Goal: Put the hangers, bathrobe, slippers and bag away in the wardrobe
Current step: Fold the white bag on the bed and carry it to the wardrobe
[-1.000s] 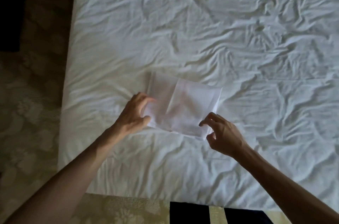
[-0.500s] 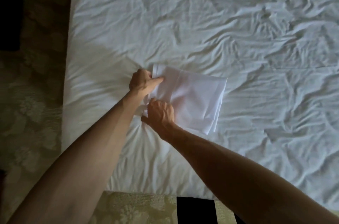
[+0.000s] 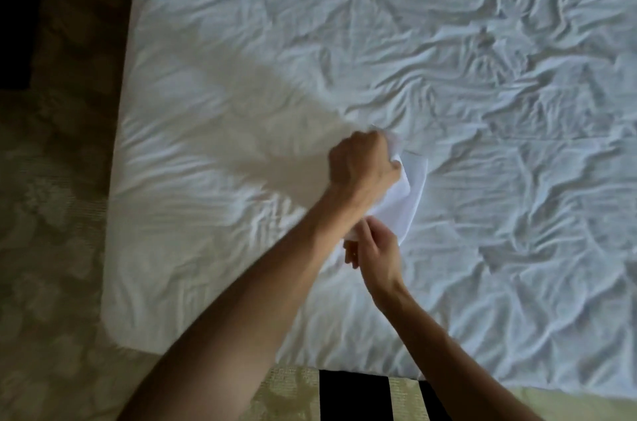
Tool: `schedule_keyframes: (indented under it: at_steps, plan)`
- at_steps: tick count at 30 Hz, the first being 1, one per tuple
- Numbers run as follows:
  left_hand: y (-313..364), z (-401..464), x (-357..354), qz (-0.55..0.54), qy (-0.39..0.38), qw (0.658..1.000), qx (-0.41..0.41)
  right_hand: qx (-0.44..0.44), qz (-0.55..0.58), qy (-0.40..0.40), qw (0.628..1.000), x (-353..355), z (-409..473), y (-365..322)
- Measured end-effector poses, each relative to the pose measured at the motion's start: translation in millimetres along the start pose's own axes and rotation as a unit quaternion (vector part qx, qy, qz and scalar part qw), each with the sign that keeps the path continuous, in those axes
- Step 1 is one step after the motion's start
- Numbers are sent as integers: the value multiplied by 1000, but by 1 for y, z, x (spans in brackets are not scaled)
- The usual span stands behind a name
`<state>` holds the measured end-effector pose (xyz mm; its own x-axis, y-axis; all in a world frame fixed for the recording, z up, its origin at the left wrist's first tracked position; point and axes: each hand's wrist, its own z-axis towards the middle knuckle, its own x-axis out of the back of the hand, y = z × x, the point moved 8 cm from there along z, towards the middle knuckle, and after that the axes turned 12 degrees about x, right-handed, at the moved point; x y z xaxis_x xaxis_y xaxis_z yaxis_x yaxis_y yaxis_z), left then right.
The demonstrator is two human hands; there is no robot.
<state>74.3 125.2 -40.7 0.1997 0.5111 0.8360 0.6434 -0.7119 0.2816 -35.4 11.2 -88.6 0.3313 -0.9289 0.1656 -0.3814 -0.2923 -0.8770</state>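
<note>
one folded white bag [image 3: 405, 194] lies at the frame's centre on the one wrinkled white bed [image 3: 482, 76]. two hands hold it: the left hand [image 3: 360, 167], fisted, grips its upper end; the right hand [image 3: 374, 253], just below, pinches its lower edge. patterned carpet [image 3: 51, 213] fills the left side.

A single head-worn view looks steeply down from the person's standing height, close over the bed [image 3: 448, 58], whose sheet fills the frame from 12 to 4 o'clock. Both forearms enter from 6 o'clock. Patterned carpet [image 3: 51, 213] runs along 9 o'clock.
</note>
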Motion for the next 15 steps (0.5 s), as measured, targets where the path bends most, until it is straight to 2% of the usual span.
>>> schedule_keyframes:
  at_steps: [5,10,12,13,14,15]
  plan:
    - [44,-3,-80,18,-52,998,-36,-86,-61,47,993,51,1,52]
    - [34,-6,-110,19,-83,992,-88,-89,-224,-13,970,81,15,49]
    - [21,-13,-110,-31,-98,988,-112,-18,-296,68,953,109,26,22]
    - [12,-16,-105,-60,-72,988,-122,50,-311,117,942,119,35,2]
    - [-1,-19,-95,-74,-15,990,-121,125,-316,141,930,122,45,-16]
    - [-14,-23,-87,-65,50,991,-101,192,-326,133,916,117,59,-31]
